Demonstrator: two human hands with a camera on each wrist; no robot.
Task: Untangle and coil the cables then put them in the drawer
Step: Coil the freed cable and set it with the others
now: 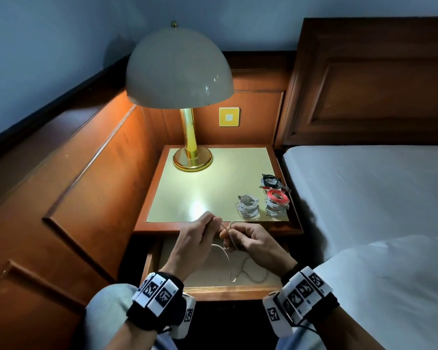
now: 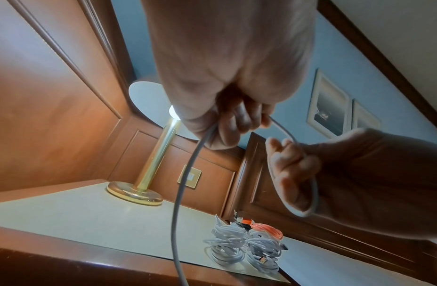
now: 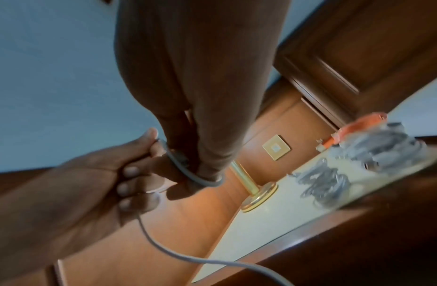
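Both hands, left hand (image 1: 192, 245) and right hand (image 1: 257, 242), fingers clamped on white cable (image 1: 226, 258) above open drawer (image 1: 213, 289), coiled cables (image 1: 263, 202) at nightstand (image 1: 177, 203) front-right corner.

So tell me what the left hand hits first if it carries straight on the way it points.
Probably the right hand, just ahead across the thin white cable that the left hand grips; depth is unclear.
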